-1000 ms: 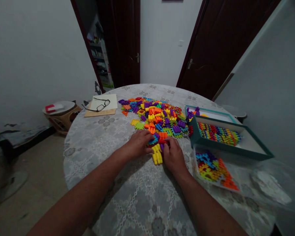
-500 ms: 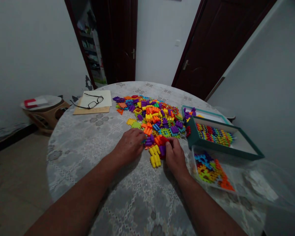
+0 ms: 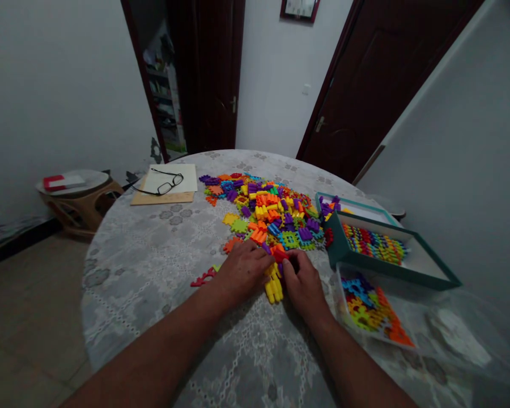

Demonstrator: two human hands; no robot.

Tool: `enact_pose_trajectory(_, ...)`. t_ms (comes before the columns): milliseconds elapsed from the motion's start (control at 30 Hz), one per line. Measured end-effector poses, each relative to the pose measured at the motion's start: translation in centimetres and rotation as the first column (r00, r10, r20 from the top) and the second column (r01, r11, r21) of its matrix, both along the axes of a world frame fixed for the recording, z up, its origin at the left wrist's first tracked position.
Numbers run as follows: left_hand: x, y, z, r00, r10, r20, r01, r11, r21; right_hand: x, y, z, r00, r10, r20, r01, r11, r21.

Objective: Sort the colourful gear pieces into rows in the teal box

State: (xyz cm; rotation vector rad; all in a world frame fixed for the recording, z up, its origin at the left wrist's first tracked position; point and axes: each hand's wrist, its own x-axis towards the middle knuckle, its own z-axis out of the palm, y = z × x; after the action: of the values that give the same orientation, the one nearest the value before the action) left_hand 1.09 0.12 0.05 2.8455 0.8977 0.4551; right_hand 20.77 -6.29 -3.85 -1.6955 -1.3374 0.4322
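My right hand (image 3: 305,280) is closed, thumb and fingers gripping a red plastic building block (image 3: 280,254). Close against it from the left, my left hand (image 3: 245,267) has its fingers bunched at the red block and the yellow blocks; what lies between those fingertips is hidden. Yellow finger-shaped blocks (image 3: 273,288) rest on the table between the hands, with a bit of purple showing beside them. Just beyond the hands spreads a heap of mixed blocks (image 3: 272,212). A red toothed piece (image 3: 203,278) lies left of my left wrist.
On the right stand a green-rimmed box (image 3: 368,262) with rows of colourful pieces, its lid (image 3: 378,211), and a clear plastic tub (image 3: 342,294) holding more pieces. Glasses (image 3: 166,186) lie on paper at the far left. A patterned cloth covers the round table (image 3: 123,272).
My left hand has moved right, up to the right hand and the red block. The red toothed piece has come into view behind it. The view has tilted up slightly.
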Motion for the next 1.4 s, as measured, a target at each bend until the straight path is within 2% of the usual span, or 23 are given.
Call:
enact_pose_trajectory(267, -0.1, -0.1, -0.2, 1.000, -0.022, -0.007, 0.023, 0.999, 0.037, -0.1, 0.2, 0.2, 0.997, -0.011, 0.074, 0.003, 0.994, 0.105)
enact_pose_trajectory(533, -0.1, 0.3, -1.2, 0.998, -0.060, -0.006, 0.060, 0.990, 0.131, 0.2, 0.3, 0.6, 0.996, -0.084, -0.012, 0.085, 0.994, 0.067)
enact_pose_trajectory(767, 0.1, 0.8, -1.0, 0.993, -0.088, 0.073, 0.080, 0.991, 0.105, -0.1, 0.1, 1.5, 0.991, -0.112, -0.077, 0.116, 0.992, 0.055)
enact_pose_trajectory(867, 0.1, 1.0, -0.8, 0.993, -0.037, 0.110, 0.027, 0.996, 0.086, 0.0, -0.1, 1.9, 0.987, -0.113, -0.117, 0.124, 0.988, 0.088)
enact_pose_trajectory(967, -0.1, 1.0, -0.5, 0.972, 0.066, 0.225, -0.069, 0.998, 0.004, 0.2, -0.4, 2.2, 0.979, -0.089, -0.183, 0.120, 0.979, 0.166)
enact_pose_trajectory(1067, -0.5, 0.9, 0.1, 0.917, 0.155, 0.368, -0.105, 0.983, -0.153, 0.0, -0.7, 2.4, 0.965, -0.008, -0.263, 0.071, 0.970, 0.232)
enact_pose_trajectory(1233, 0.0, 0.3, 0.5, 0.884, 0.207, 0.419, -0.010, 0.905, -0.424, -0.8, -1.3, 2.3, 0.932, 0.152, -0.330, -0.085, 0.974, 0.209)
enact_pose_trajectory(1400, 0.8, 0.0, 0.3, 0.866, 0.229, 0.445, 0.037, 0.857, -0.514, -1.1, -1.4, 2.0, 0.945, 0.217, -0.243, -0.178, 0.969, 0.173)
